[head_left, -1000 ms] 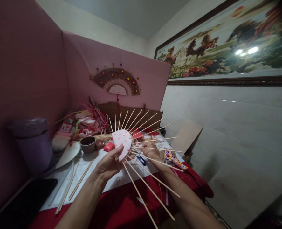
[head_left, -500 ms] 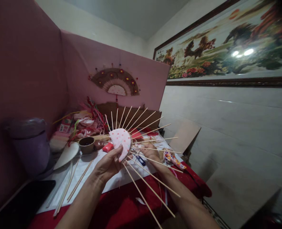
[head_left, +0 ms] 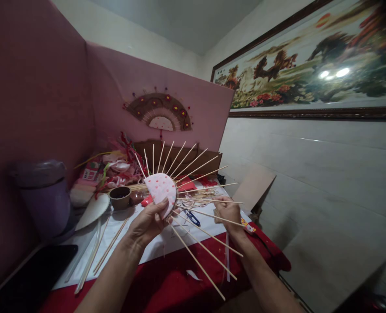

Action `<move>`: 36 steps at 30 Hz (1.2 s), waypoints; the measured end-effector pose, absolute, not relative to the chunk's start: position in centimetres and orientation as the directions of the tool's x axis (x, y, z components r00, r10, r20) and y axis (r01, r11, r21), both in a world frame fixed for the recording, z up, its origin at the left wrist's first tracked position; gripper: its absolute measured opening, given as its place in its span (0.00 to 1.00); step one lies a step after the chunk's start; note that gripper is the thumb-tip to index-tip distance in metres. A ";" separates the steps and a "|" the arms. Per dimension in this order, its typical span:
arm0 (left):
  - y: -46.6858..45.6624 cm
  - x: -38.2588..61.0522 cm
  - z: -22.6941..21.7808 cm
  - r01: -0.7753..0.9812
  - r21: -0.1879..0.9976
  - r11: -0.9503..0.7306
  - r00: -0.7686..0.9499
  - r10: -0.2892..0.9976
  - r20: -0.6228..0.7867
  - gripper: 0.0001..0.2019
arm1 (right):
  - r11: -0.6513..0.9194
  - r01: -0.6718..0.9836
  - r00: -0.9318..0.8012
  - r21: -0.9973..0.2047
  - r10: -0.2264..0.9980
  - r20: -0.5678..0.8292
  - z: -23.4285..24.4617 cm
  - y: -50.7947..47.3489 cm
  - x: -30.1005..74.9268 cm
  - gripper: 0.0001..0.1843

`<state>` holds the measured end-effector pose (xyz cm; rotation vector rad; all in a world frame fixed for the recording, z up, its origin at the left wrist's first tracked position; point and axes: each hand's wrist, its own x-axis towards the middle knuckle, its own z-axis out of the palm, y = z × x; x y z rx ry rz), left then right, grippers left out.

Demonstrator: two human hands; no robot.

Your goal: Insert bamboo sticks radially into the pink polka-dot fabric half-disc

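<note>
My left hand (head_left: 149, 219) pinches the lower edge of a half-round fan base (head_left: 162, 191), white-pink with red dots, thumb on its face. Thin wooden sticks (head_left: 199, 189) spread out from its curved edge like rays. Behind some of these sticks is my right hand (head_left: 229, 211), fingers curled. It lies over the near part of a flower-patterned tool (head_left: 248, 225) that looks like a glue gun; whether the hand grips it is hidden. A tan piece (head_left: 217, 216) shows beneath the fingers. Between the hands, dark blue thread snips (head_left: 192, 217) lie on the white sheet.
A brown cup (head_left: 120, 198) of dark contents, a white fan-shaped piece (head_left: 93, 211), glue sticks (head_left: 88, 256) and loose sticks (head_left: 110, 247) lie left. Ribbons (head_left: 119, 167) pile behind. A purple bin (head_left: 44, 200) and black phone (head_left: 32, 278) stand nearby. A finished fan (head_left: 160, 111) hangs on the pink board.
My right hand has moved right, away from the fan base, to the flower-patterned tool. The fan base has shifted slightly left, still in my left hand.
</note>
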<state>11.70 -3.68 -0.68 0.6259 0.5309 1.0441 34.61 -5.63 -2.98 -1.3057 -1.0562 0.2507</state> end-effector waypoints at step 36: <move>-3.2 11.5 -1.0 -0.678 0.626 0.384 0.375 0.914 -0.155 0.06 | 0.484 0.296 0.652 -0.824 0.528 0.544 -4.2 -15.6 35.7 0.10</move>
